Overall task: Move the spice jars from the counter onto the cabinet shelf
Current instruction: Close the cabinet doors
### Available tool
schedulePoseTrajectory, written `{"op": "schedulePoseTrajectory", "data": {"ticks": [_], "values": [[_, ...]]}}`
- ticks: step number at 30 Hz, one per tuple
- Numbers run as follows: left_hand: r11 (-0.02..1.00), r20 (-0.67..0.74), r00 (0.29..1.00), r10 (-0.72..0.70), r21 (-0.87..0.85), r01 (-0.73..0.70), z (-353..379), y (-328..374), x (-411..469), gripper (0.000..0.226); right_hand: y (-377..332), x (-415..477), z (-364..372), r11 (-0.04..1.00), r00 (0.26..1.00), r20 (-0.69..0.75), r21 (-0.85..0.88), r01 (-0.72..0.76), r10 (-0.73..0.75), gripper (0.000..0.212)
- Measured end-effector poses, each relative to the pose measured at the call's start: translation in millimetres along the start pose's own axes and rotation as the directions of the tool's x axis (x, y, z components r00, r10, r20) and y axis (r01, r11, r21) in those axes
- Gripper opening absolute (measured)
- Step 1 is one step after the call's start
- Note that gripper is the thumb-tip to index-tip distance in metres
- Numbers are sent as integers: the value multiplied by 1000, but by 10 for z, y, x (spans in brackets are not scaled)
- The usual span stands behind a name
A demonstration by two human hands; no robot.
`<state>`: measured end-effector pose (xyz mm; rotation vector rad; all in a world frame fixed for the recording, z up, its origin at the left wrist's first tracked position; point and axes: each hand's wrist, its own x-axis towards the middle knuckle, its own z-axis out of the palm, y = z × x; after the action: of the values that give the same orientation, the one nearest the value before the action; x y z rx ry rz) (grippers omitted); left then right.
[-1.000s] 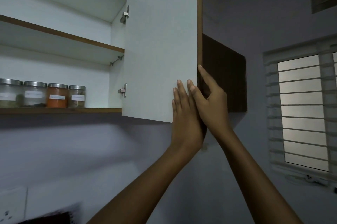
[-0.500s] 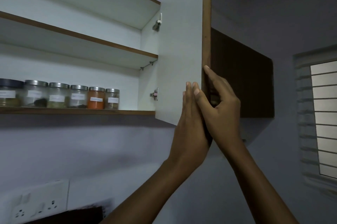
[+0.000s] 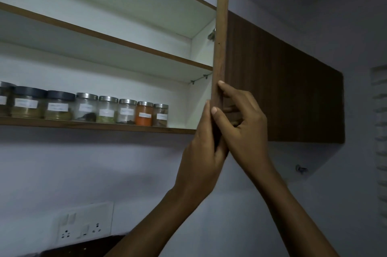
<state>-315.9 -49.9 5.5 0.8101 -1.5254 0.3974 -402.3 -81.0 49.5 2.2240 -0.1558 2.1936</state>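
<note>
From where I stand I count eight jars [image 3: 107, 111]: three dark-lidded, five steel-lidded, just one filled with orange. Three shelves [image 3: 83, 125]. One open door [image 3: 219, 47], one closed door [image 3: 282, 89]. Two hands, left hand [image 3: 201, 147] and right hand [image 3: 240, 124]. One socket plate [image 3: 83, 223]

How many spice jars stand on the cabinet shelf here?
8, in one row on the lowest wooden shelf: three dark-lidded glass jars at left, five steel-lidded glass jars rightward. Leftmost is cropped; more may lie off-frame.
</note>
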Motion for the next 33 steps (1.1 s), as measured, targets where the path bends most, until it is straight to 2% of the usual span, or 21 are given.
{"op": "schedulePoseTrajectory", "data": {"ticks": [5,8,12,26,33], "values": [[998,-94,995,-44,32,47,-487,-221,-67,60,-164,-32,523,999,997,76,28,-19,17,47],[995,-134,988,-71,54,79,-746,-350,-105,53,-240,-29,840,1000,998,67,20,-19,17,47],[991,-168,983,-76,99,93,-970,-507,-120,55,-277,-49,1156,1000,999,44,8,-26,25,46],[975,-250,943,-220,-43,216,-1387,-993,-91,48,-325,-90,1936,998,1000,19,-59,-17,19,43],[970,-262,937,-232,13,243,-1590,-1214,-68,45,-225,-55,2274,1000,1000,9,10,-3,2,41]]}}
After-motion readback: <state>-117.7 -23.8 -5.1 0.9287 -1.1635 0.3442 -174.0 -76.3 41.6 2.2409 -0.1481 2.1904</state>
